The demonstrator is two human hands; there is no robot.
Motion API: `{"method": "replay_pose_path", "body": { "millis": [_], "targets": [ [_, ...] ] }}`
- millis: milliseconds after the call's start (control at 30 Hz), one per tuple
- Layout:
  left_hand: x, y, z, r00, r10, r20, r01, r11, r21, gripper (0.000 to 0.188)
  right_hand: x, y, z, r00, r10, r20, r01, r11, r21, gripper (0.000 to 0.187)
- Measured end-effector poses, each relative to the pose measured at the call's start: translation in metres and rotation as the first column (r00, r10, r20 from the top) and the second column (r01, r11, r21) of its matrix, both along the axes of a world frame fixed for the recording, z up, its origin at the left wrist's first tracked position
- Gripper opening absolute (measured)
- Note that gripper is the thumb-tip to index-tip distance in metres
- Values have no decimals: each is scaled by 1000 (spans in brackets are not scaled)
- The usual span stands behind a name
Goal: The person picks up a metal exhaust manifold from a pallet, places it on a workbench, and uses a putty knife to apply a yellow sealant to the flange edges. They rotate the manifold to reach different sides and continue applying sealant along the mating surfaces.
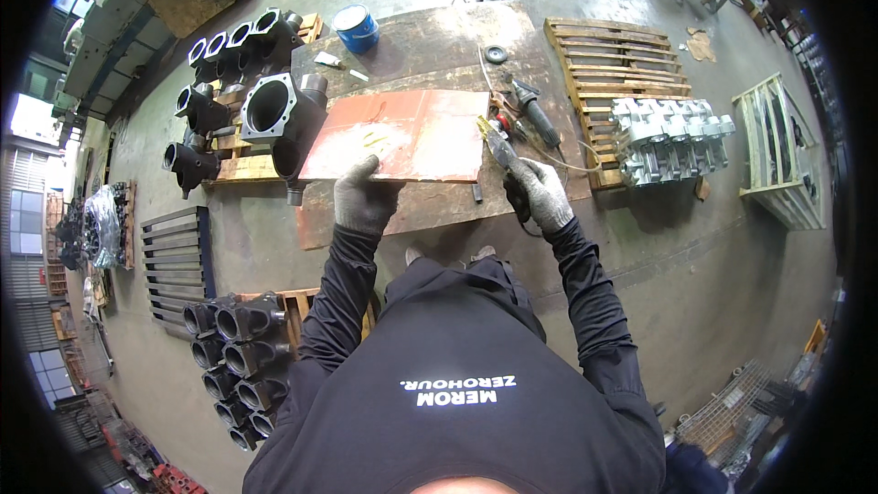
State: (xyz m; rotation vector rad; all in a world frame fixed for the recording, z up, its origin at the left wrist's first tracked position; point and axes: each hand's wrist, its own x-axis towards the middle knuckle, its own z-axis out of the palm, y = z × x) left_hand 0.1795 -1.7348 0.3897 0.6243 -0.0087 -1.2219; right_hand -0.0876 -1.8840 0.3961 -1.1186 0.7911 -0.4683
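My left hand (367, 197), in a grey work glove, is closed on the near edge of a flat red sheet (416, 119) with its thumb on top. Pale yellow smears of paste mark the sheet near that thumb. At the sheet's right edge, my gloved right hand (546, 196) grips a putty knife (499, 150). Yellow paste coats the tip of its blade, which lies over or against the sheet's corner; contact is hard to tell. Just beyond the knife lies a dark angle grinder (536, 113) on the worn brown table (430, 37).
A blue can (356, 29), a small tube (329, 60) and a black disc (495, 55) sit on the table. Large black castings (279, 119) stand at its left. Rightward, a wooden pallet (622, 59) adjoins silver castings (672, 139). More black castings (240, 357) fill the near left.
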Motion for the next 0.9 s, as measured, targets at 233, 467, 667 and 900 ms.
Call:
{"method": "replay_pose_path", "body": {
  "millis": [233, 467, 667, 900],
  "targets": [
    [-6, -14, -12, 988, 12, -156, -11, 1000, 11, 37, -8, 16, -8, 998, -9, 68, 12, 999, -41, 29],
    [-13, -26, -31, 967, 72, -243, -61, 997, 55, 37, -20, 22, -7, 999, 21, 47, -21, 1000, 1, 27],
    [-15, -30, -88, 960, 104, -258, -59, 982, 178, 37, -15, 8, -24, 987, -161, -15, 161, 985, 66, 30],
    [-22, -11, -192, 982, 79, -170, -23, 951, 309, 33, -16, 32, -73, 927, -311, -208, 354, 910, 216, 37]
  ]
}}
